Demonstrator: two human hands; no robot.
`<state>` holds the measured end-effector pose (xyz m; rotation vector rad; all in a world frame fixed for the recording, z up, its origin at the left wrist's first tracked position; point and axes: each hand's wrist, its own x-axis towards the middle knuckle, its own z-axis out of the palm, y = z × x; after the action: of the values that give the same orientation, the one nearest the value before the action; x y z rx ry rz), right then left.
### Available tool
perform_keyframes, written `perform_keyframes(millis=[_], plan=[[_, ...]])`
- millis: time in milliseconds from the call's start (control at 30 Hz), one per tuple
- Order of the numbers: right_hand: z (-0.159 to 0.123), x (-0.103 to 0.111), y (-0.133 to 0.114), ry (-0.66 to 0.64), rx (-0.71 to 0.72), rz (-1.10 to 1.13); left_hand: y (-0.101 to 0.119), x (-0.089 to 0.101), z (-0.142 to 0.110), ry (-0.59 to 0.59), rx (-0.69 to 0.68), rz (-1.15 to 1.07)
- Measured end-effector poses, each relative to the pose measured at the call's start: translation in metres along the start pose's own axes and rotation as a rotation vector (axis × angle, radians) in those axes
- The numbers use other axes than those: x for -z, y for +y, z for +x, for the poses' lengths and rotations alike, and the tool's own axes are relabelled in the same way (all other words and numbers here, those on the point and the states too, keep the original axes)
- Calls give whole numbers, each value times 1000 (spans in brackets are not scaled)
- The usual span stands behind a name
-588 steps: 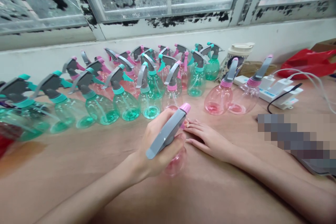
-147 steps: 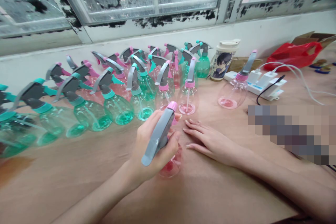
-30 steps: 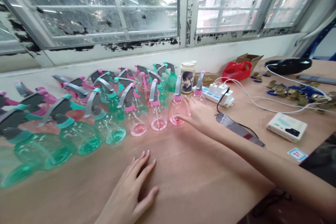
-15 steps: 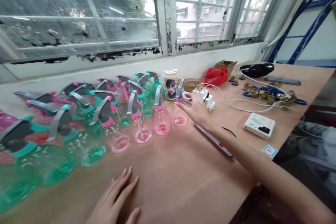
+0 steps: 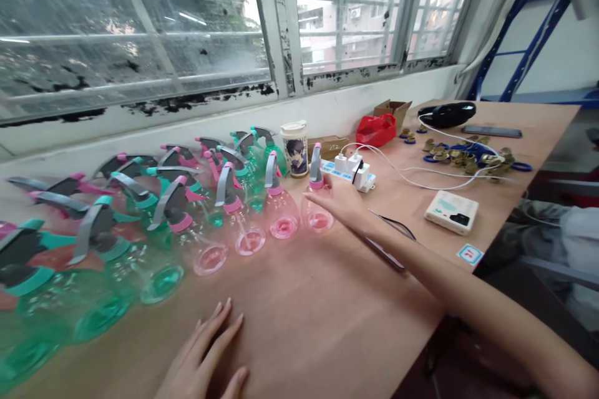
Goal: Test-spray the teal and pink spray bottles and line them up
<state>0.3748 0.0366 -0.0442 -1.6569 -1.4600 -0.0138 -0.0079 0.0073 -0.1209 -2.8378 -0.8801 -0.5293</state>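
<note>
A row of clear spray bottles with grey levers stands upright on the table. My right hand reaches to the pink spray bottle at the row's right end; its thumb lies across the front, and the other fingers are partly hidden behind. Just left of it stands another pink spray bottle, apart from it. Two more with pink collars follow, then green spray bottles nearer to me. My left hand rests on the tabletop with fingers spread and nothing in it.
Behind the right-hand bottles are a lidded cup and a power strip with plugs and white cables. A phone lies under my right forearm. Farther right are a white box-shaped device, brass-coloured parts and a red bag.
The pink spray bottle my left hand held earlier is out of it, and that hand lies flat. My right hand has moved from the neighbouring bottle to the end one. The view has swung right.
</note>
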Motion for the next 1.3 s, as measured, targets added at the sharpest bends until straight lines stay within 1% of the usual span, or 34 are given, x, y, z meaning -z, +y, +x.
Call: perform_keyframes(millis=[133,200,267,300,367,467,500,567,667,700,833,933,1000,1033,1100,1167,1233,1300], plan=[[-40,18,-19,-52,56,51,8,8,5,21,14,-15],[-66,25,-34,-67,41,55,14,13,7,13,57,-59],[-91,28,-53,-101,31,101,21,21,9,-4,142,-135],[-102,28,-62,-150,44,129,25,26,11,11,175,-185],[-121,23,-80,-163,118,192,33,37,14,15,235,-306],[-139,5,-104,-155,252,263,42,57,19,47,311,-462],[-143,-2,-111,-147,292,283,45,64,21,46,317,-512],[-148,-17,-124,-139,356,321,49,78,23,55,335,-583],[-153,-38,-144,-156,409,364,55,97,25,77,389,-672],[-154,-43,-152,-167,428,386,56,102,26,61,401,-696],[-161,-65,-181,-162,460,485,56,114,24,190,499,-728],[-166,-80,-200,-144,471,462,48,117,17,315,568,-752],[-169,-88,-209,-180,487,437,40,118,12,376,568,-784],[-169,-90,-212,-229,499,437,36,119,9,392,560,-800],[-166,-91,-213,-369,544,460,28,121,4,397,547,-828],[-160,-88,-208,-504,614,479,22,123,1,378,542,-852],[-150,-84,-194,-583,672,452,19,125,2,348,528,-880],[-140,-84,-173,-639,663,386,17,127,5,317,491,-914]])
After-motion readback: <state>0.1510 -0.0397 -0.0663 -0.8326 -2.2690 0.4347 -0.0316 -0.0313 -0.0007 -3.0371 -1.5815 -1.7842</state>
